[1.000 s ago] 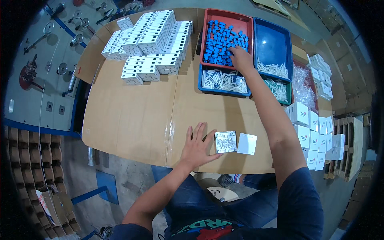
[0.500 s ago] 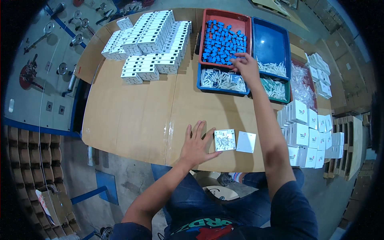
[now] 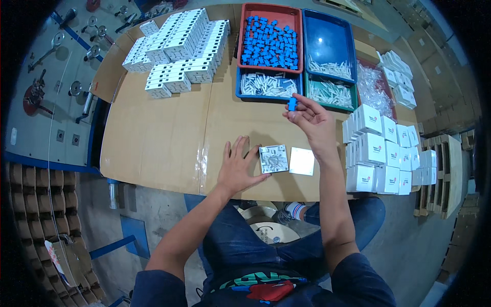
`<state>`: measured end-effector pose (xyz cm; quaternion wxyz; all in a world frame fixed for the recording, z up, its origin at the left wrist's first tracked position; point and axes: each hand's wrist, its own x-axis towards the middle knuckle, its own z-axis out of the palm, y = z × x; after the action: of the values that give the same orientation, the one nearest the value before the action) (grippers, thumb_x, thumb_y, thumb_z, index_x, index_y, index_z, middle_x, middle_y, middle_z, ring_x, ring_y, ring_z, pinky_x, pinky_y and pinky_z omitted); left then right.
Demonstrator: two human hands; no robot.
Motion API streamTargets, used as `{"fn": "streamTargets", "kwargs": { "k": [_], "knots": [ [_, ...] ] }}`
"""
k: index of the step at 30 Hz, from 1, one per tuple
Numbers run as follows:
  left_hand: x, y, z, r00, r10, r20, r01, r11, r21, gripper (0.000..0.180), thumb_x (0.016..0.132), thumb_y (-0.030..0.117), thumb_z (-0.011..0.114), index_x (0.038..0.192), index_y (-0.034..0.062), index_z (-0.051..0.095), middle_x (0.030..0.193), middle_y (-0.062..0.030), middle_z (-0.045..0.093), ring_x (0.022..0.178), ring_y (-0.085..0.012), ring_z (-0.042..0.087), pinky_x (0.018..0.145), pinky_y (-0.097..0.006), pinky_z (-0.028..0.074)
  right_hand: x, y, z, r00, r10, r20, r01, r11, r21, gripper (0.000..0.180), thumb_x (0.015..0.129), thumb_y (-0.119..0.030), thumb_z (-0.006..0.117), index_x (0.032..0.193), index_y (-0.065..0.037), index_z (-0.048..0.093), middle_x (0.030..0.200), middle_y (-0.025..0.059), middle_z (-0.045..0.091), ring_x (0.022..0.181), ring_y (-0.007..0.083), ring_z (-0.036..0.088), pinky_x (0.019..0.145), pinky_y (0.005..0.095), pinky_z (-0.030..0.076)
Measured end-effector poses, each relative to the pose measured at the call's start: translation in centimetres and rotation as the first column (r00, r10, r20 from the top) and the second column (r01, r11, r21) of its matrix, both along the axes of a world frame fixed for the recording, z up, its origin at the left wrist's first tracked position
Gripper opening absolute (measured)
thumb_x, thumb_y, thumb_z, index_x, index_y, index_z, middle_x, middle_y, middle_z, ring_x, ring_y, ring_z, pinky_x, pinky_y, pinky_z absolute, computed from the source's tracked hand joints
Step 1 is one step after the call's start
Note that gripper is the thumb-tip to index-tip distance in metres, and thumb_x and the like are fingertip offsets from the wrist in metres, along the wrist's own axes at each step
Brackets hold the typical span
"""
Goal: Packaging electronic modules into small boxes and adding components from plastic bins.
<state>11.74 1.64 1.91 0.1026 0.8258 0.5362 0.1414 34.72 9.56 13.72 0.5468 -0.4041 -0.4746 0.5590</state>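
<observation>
I am mid-way through filling the small open box [image 3: 273, 158] that lies on the cardboard-covered surface [image 3: 163, 138] in front of me. My right hand [image 3: 309, 118] pinches a small blue part [image 3: 292, 104] between thumb and fingertips, held up in the air just short of the trays and above the box's far right. My left hand [image 3: 239, 168] lies flat and released on the surface, fingers spread, its fingertips touching the left edge of the box to steady it.

As I judge it, the blue part goes down into the box next, which calls for bringing my right hand back and lowering it over the open compartment while the left keeps the box from sliding. The flat white lid [image 3: 302, 161] lies just beside the box on its right, ready. My right forearm runs up from the lower edge, wrist bent slightly inward.
</observation>
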Motion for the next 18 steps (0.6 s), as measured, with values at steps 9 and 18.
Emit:
{"fn": "streamTargets", "kwargs": {
  "k": [9, 18],
  "knots": [
    [0.4, -0.2, 0.1, 1.000, 0.011, 0.016, -0.011, 1.000, -0.009, 0.094, 0.078, 0.074, 0.070, 0.148, 0.0136, 0.052, 0.158, -0.0244, 0.033, 0.153, -0.0377, 0.026, 0.125, -0.062, 0.012, 0.8, -3.8, 0.2, 1.000, -0.017, -0.020, 0.017, 1.000, -0.023, 0.045, 0.090, 0.006, 0.074, 0.133, 0.004, 0.062, 0.109, 0.0067, 0.066, 0.095, 0.0128, 0.067, 0.084, 0.0288, 0.060],
    [0.2, -0.2, 0.1, 1.000, 0.013, 0.001, -0.013, 1.000, -0.010, 0.095, 0.078, 0.077, 0.068, 0.149, 0.0152, 0.052, 0.158, -0.0228, 0.034, 0.154, -0.0369, 0.025, 0.125, -0.061, 0.012, 0.4, -4.3, -0.9, 0.991, 0.043, 0.125, -0.043, 0.999, -0.008, 0.045, 0.089, 0.006, 0.075, 0.132, 0.003, 0.063, 0.114, 0.0078, 0.068, 0.092, 0.0077, 0.065, 0.082, 0.0216, 0.056]
  ]
}}
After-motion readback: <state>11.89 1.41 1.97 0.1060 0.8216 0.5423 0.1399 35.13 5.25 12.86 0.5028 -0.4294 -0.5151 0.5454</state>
